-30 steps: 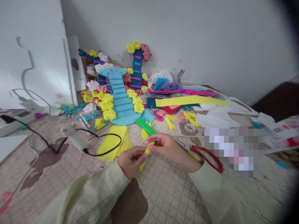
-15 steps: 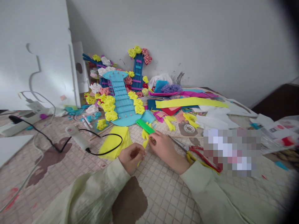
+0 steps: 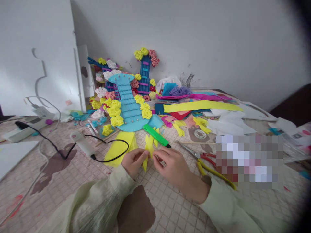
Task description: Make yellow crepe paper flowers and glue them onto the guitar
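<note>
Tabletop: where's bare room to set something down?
Bare tabletop lies between the left sleeve and right sleeve, and between the left sleeve and white corded tool. Crowded: beyond the yellow strip, around the light-blue guitar shape and scissors.

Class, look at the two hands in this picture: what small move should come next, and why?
I'd probably bring the right hand in to steady the yellow paper strip: the left hand appears to pinch it, its lower end hangs free, and the right fingertips are close by, though whether they touch paper is unclear.
</note>
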